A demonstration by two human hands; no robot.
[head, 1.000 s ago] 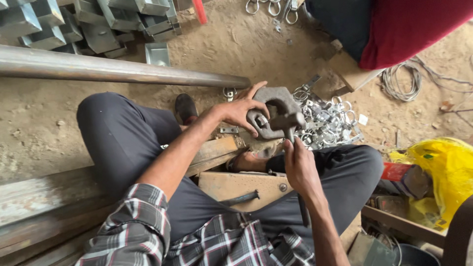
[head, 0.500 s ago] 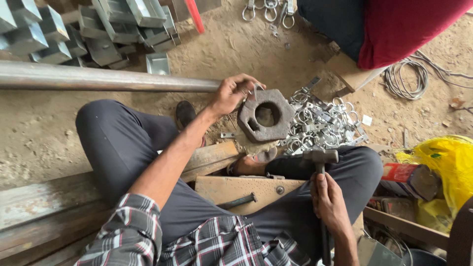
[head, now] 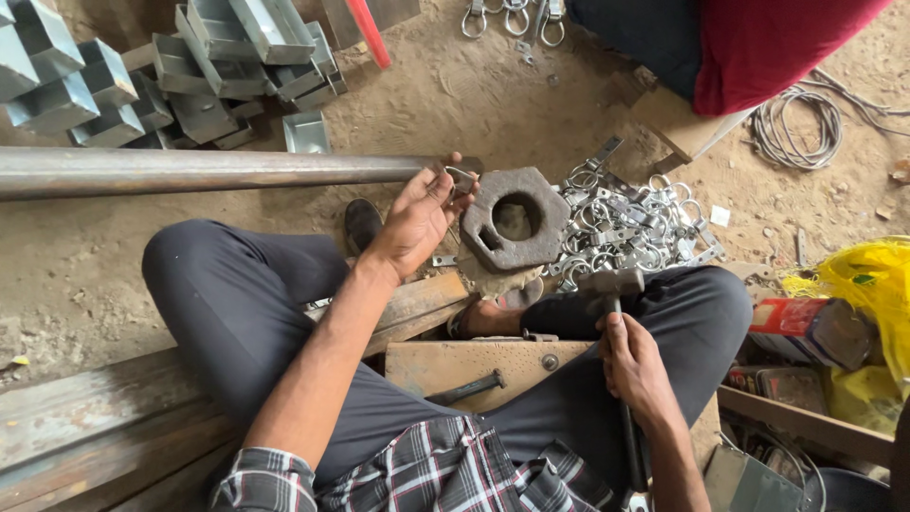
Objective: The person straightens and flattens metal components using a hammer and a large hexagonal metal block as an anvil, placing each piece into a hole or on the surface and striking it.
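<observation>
Sandy floor around me. A long grey steel pipe (head: 209,171) lies across it just beyond my left knee; grey folded sheet-metal channels (head: 142,71) stack behind that. A heap of small silvery metal rings and clips (head: 630,228) sits right of the heavy rusty hexagonal iron block (head: 517,220), which has a round hole and stands tilted above my legs. My left hand (head: 417,220) pinches a thin wire ring (head: 463,177) beside the block. My right hand (head: 635,365) has its grip closed on a dark-handled steel hammer (head: 611,284).

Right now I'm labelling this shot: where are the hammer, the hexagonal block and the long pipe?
hammer (head: 611,282), head view, on its metal head.
hexagonal block (head: 542,232), head view, right face beside the hole.
long pipe (head: 190,171), head view, mid-length.
</observation>
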